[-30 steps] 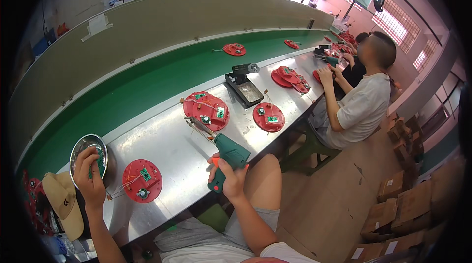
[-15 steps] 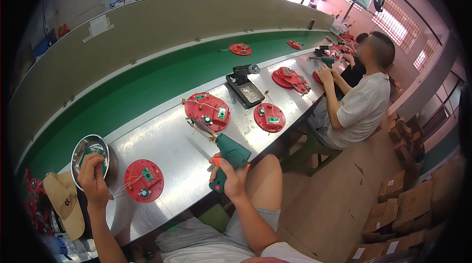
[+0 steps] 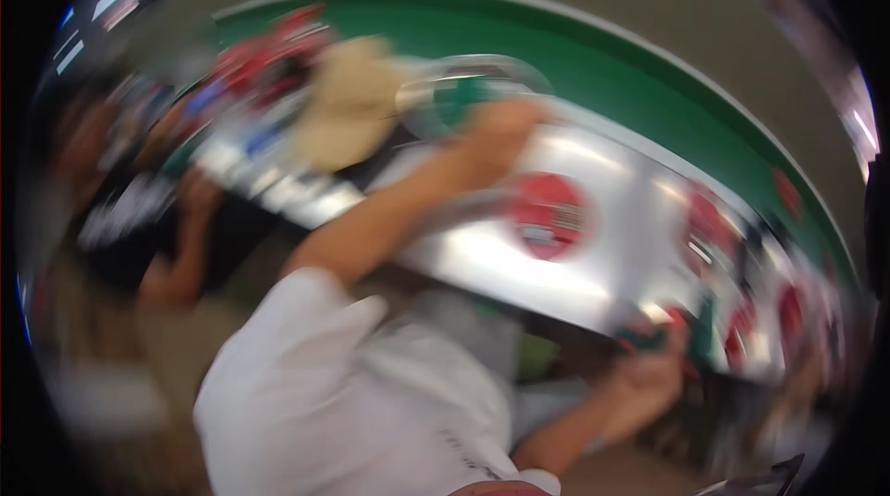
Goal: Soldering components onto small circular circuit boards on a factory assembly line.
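The whole view is smeared by motion. My left hand (image 3: 505, 133) is at the near rim of a metal bowl (image 3: 521, 77), its fingers too blurred to read. Green boards (image 3: 461, 99) lie in the bowl. My right hand (image 3: 649, 371) is wrapped round a green soldering gun (image 3: 706, 324) at the table's near edge. Between my hands, a round red disc (image 3: 547, 216) with blurred parts on it lies on the metal tabletop.
A tan cap (image 3: 350, 107) lies left of the bowl, with red parts (image 3: 278, 51) beyond it. More red discs (image 3: 709, 227) lie along the table to the right. Another person (image 3: 139, 218) is at the left. A green strip (image 3: 593, 42) and a curved panel run behind the table.
My view has swung sharply to the left, so the bowl, cap and disc now appear farther right and a person shows at the left. The soldering gun is still in my right hand.
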### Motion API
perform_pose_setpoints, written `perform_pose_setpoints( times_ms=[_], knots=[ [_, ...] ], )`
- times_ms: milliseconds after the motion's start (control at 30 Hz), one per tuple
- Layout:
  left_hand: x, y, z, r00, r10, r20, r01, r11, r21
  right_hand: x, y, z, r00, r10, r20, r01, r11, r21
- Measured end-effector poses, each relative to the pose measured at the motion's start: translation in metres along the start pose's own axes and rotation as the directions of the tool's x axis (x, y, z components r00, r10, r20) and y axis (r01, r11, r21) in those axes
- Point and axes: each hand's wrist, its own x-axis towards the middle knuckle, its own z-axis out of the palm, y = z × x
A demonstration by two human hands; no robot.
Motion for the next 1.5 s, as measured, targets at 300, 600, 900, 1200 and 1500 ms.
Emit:
perform_pose_setpoints(
  times_ms=[300, 600, 900, 1200, 1500],
  knots=[
    [-0.015, 0.013, -0.017, 0.997, 0.058, 0.054, -0.060, 0.997, 0.045, -0.002, 0.025, 0.025, 0.928, -0.220, 0.302, 0.356, 0.765, -0.536],
    [-0.041, 0.050, 0.009, 0.971, 0.101, 0.217, -0.087, 0.994, -0.071, -0.031, 0.010, 0.046, 0.740, -0.140, 0.658, 0.610, 0.551, -0.570],
    [-0.050, 0.044, 0.029, 0.978, 0.027, 0.208, -0.028, 1.000, -0.001, -0.024, 0.011, 0.038, 0.754, -0.057, 0.654, 0.565, 0.563, -0.603],
    [-0.054, 0.040, 0.036, 0.986, 0.109, 0.127, -0.121, 0.989, 0.083, -0.029, 0.011, 0.046, 0.778, -0.016, 0.628, 0.500, 0.621, -0.604],
    [-0.054, 0.043, 0.031, 0.972, 0.068, 0.223, -0.093, 0.990, 0.106, -0.028, 0.014, 0.047, 0.804, -0.028, 0.595, 0.468, 0.647, -0.602]
  ],
)
